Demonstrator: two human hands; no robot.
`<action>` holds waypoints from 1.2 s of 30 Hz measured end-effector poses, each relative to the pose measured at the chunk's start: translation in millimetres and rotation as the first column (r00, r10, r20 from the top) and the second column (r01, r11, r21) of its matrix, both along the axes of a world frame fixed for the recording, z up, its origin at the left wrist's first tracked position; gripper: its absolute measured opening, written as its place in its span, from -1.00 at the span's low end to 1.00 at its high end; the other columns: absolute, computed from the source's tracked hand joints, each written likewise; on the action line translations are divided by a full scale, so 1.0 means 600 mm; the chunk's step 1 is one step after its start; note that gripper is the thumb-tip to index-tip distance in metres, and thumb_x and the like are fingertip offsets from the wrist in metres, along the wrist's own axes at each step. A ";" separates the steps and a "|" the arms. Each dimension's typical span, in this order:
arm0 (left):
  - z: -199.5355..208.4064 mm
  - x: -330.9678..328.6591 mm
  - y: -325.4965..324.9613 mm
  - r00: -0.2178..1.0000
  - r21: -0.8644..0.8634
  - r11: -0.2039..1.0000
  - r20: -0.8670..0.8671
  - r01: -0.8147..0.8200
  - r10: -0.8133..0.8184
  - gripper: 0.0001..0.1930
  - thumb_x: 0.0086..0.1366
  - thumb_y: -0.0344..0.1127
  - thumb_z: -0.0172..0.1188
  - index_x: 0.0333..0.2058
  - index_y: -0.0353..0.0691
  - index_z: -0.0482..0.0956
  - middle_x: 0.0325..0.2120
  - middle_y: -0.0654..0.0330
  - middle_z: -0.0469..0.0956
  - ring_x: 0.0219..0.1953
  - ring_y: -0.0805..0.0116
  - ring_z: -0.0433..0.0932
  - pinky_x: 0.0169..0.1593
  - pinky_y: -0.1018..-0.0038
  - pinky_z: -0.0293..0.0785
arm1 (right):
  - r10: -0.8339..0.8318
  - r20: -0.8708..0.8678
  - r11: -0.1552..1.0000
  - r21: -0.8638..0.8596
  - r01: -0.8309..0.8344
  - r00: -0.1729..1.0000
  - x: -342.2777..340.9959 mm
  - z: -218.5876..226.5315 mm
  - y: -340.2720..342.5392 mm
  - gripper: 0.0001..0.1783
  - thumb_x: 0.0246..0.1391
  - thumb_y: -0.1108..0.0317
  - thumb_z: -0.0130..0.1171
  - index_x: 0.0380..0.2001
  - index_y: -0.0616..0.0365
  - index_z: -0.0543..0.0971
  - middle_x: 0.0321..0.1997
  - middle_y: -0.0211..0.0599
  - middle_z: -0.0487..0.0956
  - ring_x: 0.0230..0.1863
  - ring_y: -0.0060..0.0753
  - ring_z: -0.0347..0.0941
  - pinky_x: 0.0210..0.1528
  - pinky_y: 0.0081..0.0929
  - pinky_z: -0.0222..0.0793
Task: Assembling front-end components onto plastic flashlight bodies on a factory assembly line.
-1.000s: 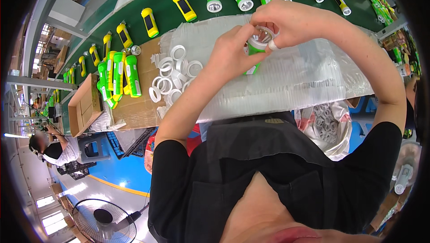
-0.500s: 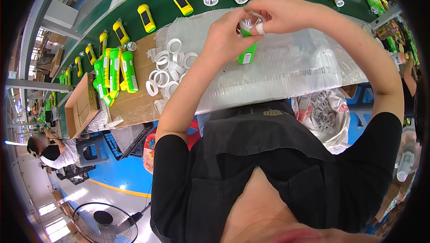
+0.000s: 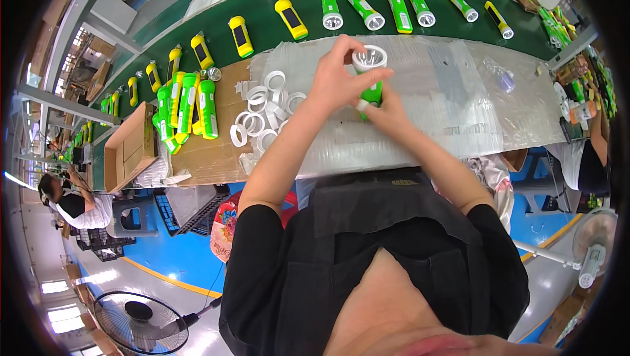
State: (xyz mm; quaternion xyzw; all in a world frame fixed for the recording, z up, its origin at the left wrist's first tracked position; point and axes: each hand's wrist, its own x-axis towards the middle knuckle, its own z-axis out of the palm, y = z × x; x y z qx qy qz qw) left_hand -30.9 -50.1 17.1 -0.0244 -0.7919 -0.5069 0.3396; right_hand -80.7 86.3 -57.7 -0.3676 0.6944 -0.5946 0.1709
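A green flashlight (image 3: 372,93) stands tilted over the plastic-covered work surface, its lens end up and a white ring (image 3: 369,56) around its clear lens. My left hand (image 3: 338,77) is curled about the ringed head, fingers on the far side and thumb across the near side. Lower down, my right hand (image 3: 387,110) grips the green body, with a white wrap on one finger. Left of my left forearm lies a heap of loose white rings (image 3: 266,103). Beyond my hands, several green flashlights (image 3: 331,11) lie on the green belt.
Green and yellow flashlights (image 3: 188,103) are piled on cardboard at the left, beside an open carton (image 3: 131,149). Yellow flashlights (image 3: 241,36) line the belt. A small clear plastic bag (image 3: 502,77) lies at the right. Other people sit far left and right.
My right hand has come off the lens end and down onto the flashlight's body. The white-ringed head now shows. My left hand stays around the head. The whole view has shifted slightly.
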 end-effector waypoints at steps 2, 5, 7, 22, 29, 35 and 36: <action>-0.002 -0.003 -0.003 0.998 0.190 0.980 0.026 0.054 -0.060 -0.63 0.03 -0.29 0.45 -0.30 -0.22 0.42 -0.34 0.20 0.57 -0.33 0.41 0.56 -0.23 0.47 0.51 | -0.203 0.004 0.978 -0.049 0.203 0.979 0.025 0.001 -0.028 -0.41 -0.14 0.21 0.44 -0.05 0.21 0.48 -0.24 -0.31 0.60 -0.17 -0.43 0.53 -0.12 -0.40 0.45; 0.021 0.015 0.006 0.971 0.466 0.862 0.020 0.201 -0.238 -0.81 0.17 -0.42 0.26 -0.28 -0.26 0.44 -0.35 0.19 0.55 -0.29 0.41 0.57 -0.19 0.45 0.51 | 0.168 0.335 0.984 -0.116 -0.137 0.927 0.038 0.033 -0.005 -0.55 -0.15 0.28 0.40 -0.18 0.19 0.49 -0.34 -0.28 0.59 -0.32 -0.40 0.55 -0.24 -0.46 0.45; 0.040 0.037 0.012 0.939 0.589 0.748 -0.056 0.305 -0.338 -0.79 0.26 -0.29 0.16 -0.21 -0.28 0.46 -0.35 0.10 0.55 -0.31 0.30 0.58 -0.20 0.39 0.51 | 0.460 0.602 0.881 -0.216 -0.421 0.653 0.034 0.056 0.022 -0.61 -0.18 0.31 0.37 -0.27 0.18 0.46 -0.44 -0.25 0.54 -0.50 -0.42 0.50 -0.42 -0.53 0.40; 0.063 0.004 -0.067 0.939 0.621 0.704 -0.235 0.343 -0.250 -0.69 0.26 -0.20 0.09 -0.17 -0.35 0.52 -0.35 0.00 0.56 -0.36 0.26 0.59 -0.28 0.44 0.52 | 0.493 0.664 0.812 -0.120 -0.570 0.562 -0.028 0.127 -0.031 -0.53 0.00 0.06 0.30 -0.25 0.28 0.48 -0.60 -0.29 0.48 -0.65 -0.47 0.41 -0.58 -0.55 0.31; 0.118 0.006 -0.048 0.719 0.437 0.572 -0.440 0.695 -0.538 -0.63 0.21 -0.08 0.19 -0.28 -0.36 0.51 -0.46 -0.05 0.51 -0.52 0.23 0.56 -0.45 0.45 0.48 | 0.689 0.565 0.719 -0.455 -0.525 0.454 -0.004 0.153 -0.007 -0.46 -0.02 0.06 0.29 -0.15 0.27 0.42 -0.46 -0.22 0.52 -0.62 -0.44 0.42 -0.57 -0.52 0.34; 0.105 0.021 -0.011 0.331 0.219 0.248 -0.602 0.944 -0.727 -0.65 0.20 -0.08 0.10 -0.25 -0.30 0.42 -0.37 -0.01 0.38 -0.55 0.23 0.46 -0.52 0.40 0.44 | 0.748 0.657 0.443 -0.595 -0.671 -0.089 0.039 0.147 0.025 -0.50 -0.15 0.11 0.43 -0.29 0.21 0.44 -0.67 -0.37 0.36 -0.74 -0.56 0.23 -0.71 -0.64 0.13; 0.112 0.024 -0.001 0.381 0.242 0.295 -0.557 0.924 -0.738 -0.64 0.21 -0.06 0.10 -0.25 -0.30 0.43 -0.36 0.00 0.38 -0.54 0.25 0.45 -0.53 0.43 0.43 | 0.820 0.546 0.343 -0.710 -0.615 -0.171 0.038 0.135 0.023 -0.60 -0.04 0.18 0.33 -0.29 0.22 0.41 -0.65 -0.33 0.37 -0.73 -0.56 0.24 -0.70 -0.60 0.12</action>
